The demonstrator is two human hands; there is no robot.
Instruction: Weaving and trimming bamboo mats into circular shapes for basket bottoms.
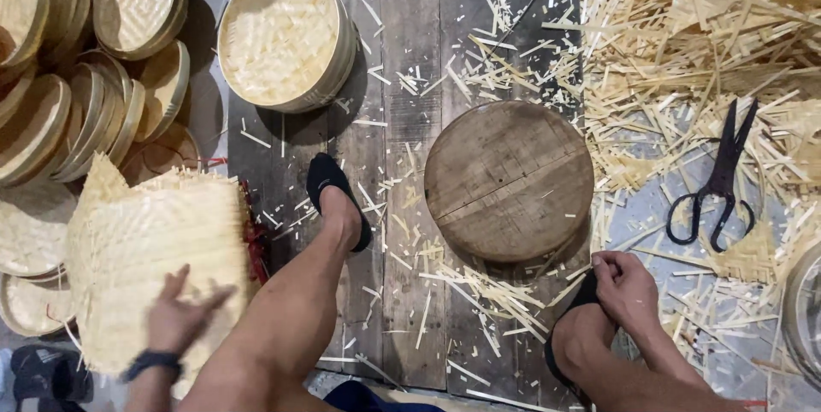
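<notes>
My left hand [181, 314] rests with spread fingers on a stack of square woven bamboo mats [154, 249] at the lower left; it grips nothing. My right hand [623, 285] lies on my right knee at the lower right, fingers curled near thin bamboo strips [492, 288]; whether it pinches a strip I cannot tell. A round wooden block [509, 179] stands between my legs on the plank floor. My left foot in a black sock [329, 189] is stretched out toward a round bamboo steamer lid [282, 35].
Stacks of round woven lids [85, 78] fill the upper left. A pile of bamboo offcuts [693, 27] covers the upper right. Black scissors [718, 181] lie on the floor at right. A round rim [804, 309] shows at the right edge.
</notes>
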